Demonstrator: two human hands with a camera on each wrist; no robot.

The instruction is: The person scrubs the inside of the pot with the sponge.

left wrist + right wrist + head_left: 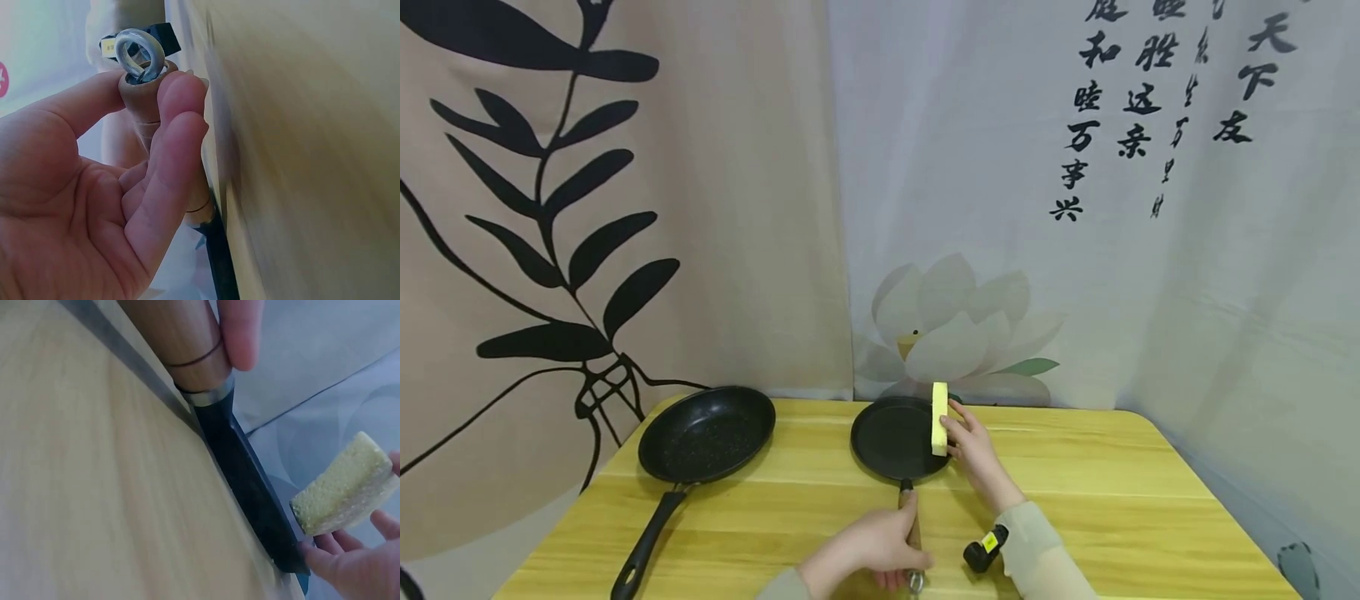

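A small round black pan (887, 437) lies near the table's back edge, its wooden handle (181, 344) pointing towards me. My left hand (880, 542) grips that handle, thumb along the top and fingers underneath. In the left wrist view a metal hanging ring (123, 53) shows at the handle's end, beside the fingertips. At the pan's right side my right hand (973, 450) pinches a yellow sponge (939, 419), standing on edge over the rim. In the right wrist view the sponge shows a pale, rough side, and a finger touches the pan's outer wall.
A larger black frying pan (707, 433) sits at the left of the wooden table (1097, 500), its black handle (651, 537) running to the front. A printed curtain (752, 208) hangs behind the table. A small black camera (985, 550) is worn at the right wrist.
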